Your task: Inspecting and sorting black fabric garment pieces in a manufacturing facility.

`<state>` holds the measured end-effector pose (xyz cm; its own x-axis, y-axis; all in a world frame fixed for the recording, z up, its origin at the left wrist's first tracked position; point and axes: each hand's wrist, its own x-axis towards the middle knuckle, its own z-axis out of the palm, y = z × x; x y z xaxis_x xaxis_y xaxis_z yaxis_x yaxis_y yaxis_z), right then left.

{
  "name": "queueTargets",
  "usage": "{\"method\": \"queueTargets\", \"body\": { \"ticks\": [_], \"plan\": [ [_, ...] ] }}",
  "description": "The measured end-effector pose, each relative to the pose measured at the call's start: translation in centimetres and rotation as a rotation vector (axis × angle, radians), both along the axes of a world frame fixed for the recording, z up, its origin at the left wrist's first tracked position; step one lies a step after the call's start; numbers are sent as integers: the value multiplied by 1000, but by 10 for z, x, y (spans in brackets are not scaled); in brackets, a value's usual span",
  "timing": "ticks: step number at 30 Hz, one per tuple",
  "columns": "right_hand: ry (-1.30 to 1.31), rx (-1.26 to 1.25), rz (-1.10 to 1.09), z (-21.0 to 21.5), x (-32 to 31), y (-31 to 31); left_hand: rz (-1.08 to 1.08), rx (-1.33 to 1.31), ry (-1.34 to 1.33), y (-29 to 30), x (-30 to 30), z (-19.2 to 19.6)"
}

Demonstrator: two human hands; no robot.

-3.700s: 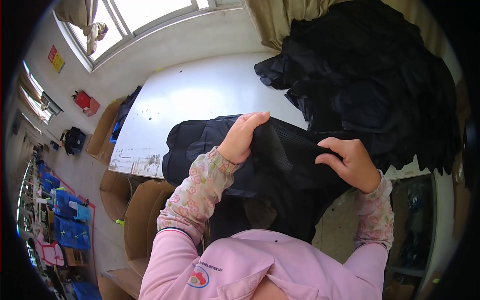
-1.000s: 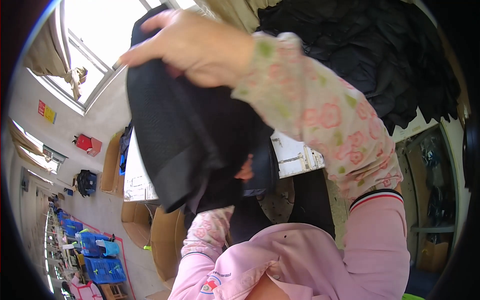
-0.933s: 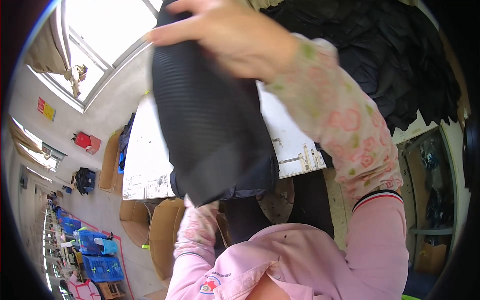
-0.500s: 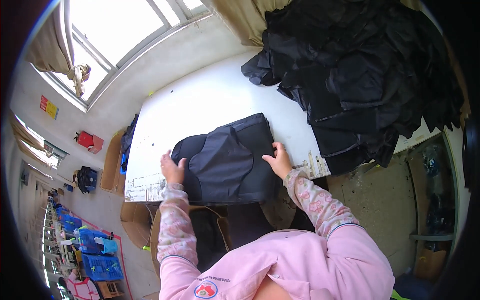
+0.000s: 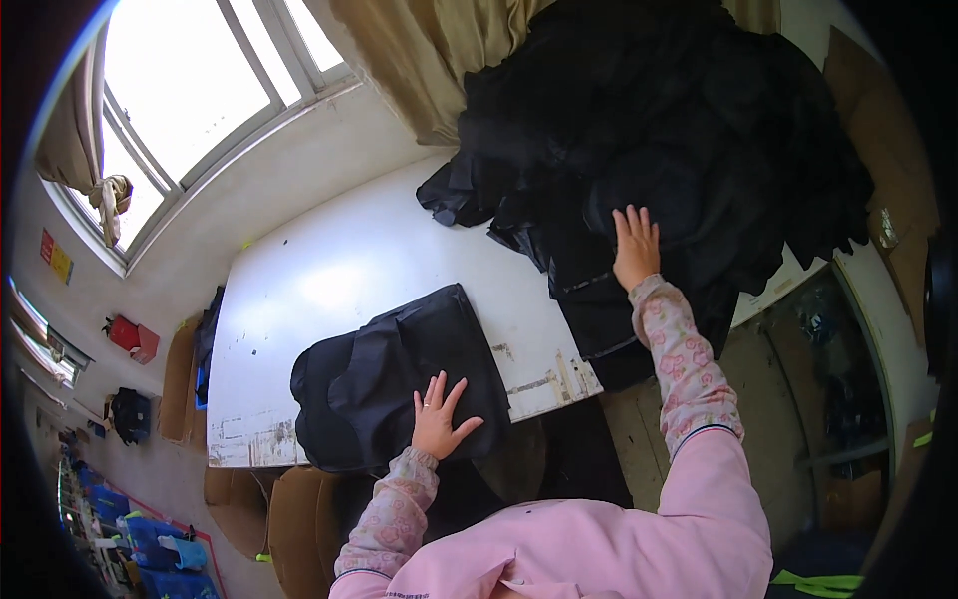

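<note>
Head cam: dark folded garment [image 5: 394, 374] lies flat, w/ creases, under left hand [image 5: 437, 419].

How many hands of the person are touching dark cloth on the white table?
2. The left hand lies flat on the folded dark garment near the table's front edge; the right hand rests on the black pile.

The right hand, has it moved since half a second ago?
Yes. The right hand left the folded dark garment near the table's front edge and now rests on the black clothes pile.
</note>
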<state>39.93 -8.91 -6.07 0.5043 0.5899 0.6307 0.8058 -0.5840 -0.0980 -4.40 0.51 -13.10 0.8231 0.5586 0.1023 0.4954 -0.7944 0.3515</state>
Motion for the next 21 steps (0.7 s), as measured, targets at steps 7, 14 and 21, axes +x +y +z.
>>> {"method": "queueTargets", "body": {
  "ticks": [7,14,21],
  "plan": [
    [65,-350,-61,-9,34,-23,11,-26,-30,-2,-1,-2],
    [867,278,572,-2,-58,-6,-38,-86,-154,-7,14,21],
    [1864,505,1007,89,-169,-4,-38,-1111,-732,-41,107,79]
  ]
}}
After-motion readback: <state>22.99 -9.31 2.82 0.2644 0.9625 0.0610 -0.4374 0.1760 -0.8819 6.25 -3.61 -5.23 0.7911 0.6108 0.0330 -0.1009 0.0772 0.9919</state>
